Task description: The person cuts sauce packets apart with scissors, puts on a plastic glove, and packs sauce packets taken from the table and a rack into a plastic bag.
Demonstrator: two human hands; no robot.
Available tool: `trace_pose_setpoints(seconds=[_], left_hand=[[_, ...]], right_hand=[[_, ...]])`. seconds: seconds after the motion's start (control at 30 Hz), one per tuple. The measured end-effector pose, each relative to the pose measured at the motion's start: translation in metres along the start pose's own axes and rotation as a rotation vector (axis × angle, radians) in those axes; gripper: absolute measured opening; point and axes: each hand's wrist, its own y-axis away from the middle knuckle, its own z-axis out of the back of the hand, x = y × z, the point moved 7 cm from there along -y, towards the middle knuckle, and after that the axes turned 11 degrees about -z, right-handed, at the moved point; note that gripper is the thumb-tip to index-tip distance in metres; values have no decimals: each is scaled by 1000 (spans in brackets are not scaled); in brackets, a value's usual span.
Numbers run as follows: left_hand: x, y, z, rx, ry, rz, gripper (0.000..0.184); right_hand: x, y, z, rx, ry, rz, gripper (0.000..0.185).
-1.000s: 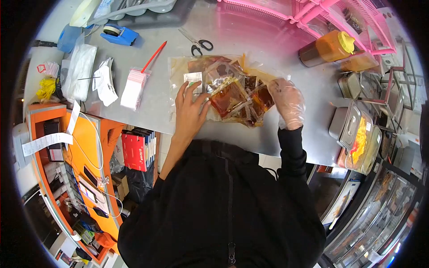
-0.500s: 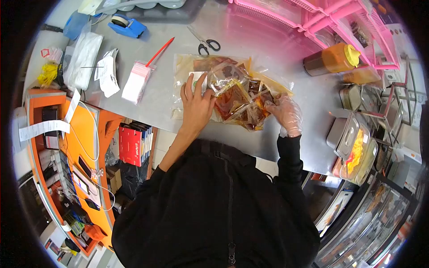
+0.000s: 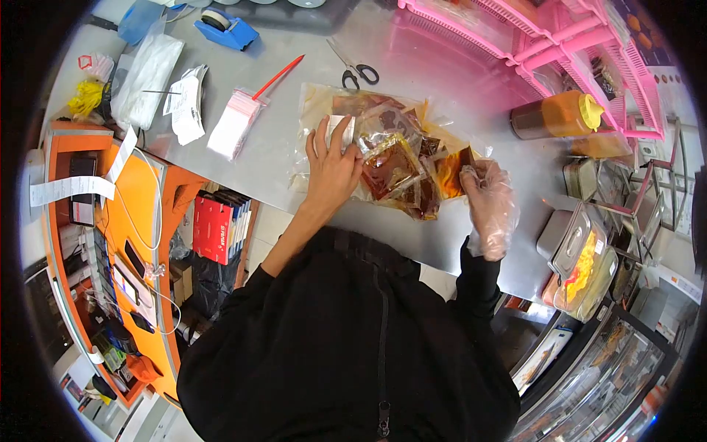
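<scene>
A clear plastic bag holds several small sachets of red-brown sauce and lies on the steel counter. My left hand, bare, rests on the bag's left part with its fingers spread, over a white label. My right hand wears a clear plastic glove. Its thumb and fingers pinch the right edge of an amber sauce sachet, which is tilted up at the bag's right end. Other sachets overlap in the middle of the pile.
Scissors, a red pen, small zip bags and receipts lie left and behind. A blue tape dispenser stands farther back. A sauce bottle, pink racks and a food container are on the right.
My right hand has moved right and toward me, drawing the amber sachet outward so more of it shows. My left hand stays on the bag. The whole view has shifted slightly.
</scene>
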Motion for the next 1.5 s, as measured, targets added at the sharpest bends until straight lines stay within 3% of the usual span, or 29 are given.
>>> trace_pose_setpoints(seconds=[0.13, 0.2, 0.27, 0.37, 0.47, 0.57, 0.67, 0.7, 0.9, 1.3, 1.4, 1.5], left_hand=[[7, -5, 17, -36, 17, 1, 10], [14, -7, 29, -66, 34, 11, 9], [20, -7, 37, -78, 48, 15, 10], [22, -3, 40, -61, 58, 8, 11], [13, 4, 37, 38, 92, 23, 14], [4, 9, 27, 44, 94, 1, 17], [2, 8, 18, 39, 42, -6, 19], [1, 7, 15, 47, 29, -14, 19], [2, 3, 11, 70, 18, -24, 21], [11, 9, 17, 18, 75, 36, 19], [14, 9, 24, -17, 93, 60, 16], [14, 8, 30, -46, 129, 56, 15]], right_hand=[[63, 33, 1, -286, -17, 365, 21], [79, 43, -32, -203, 66, 461, 21], [84, 51, -85, 42, 268, 502, 27], [80, 68, -125, 248, 416, 503, 32], [86, 68, -102, 281, 263, 470, 35], [81, 53, -68, 1, 32, 541, 30], [60, 28, -56, -40, 119, 398, 31], [49, 20, -59, 54, 171, 280, 32], [54, 20, -55, 118, 35, 211, 24], [78, 30, -49, 134, 59, 261, 22], [87, 43, -44, 290, -87, 214, 24], [82, 41, -52, 310, -130, 256, 24]])
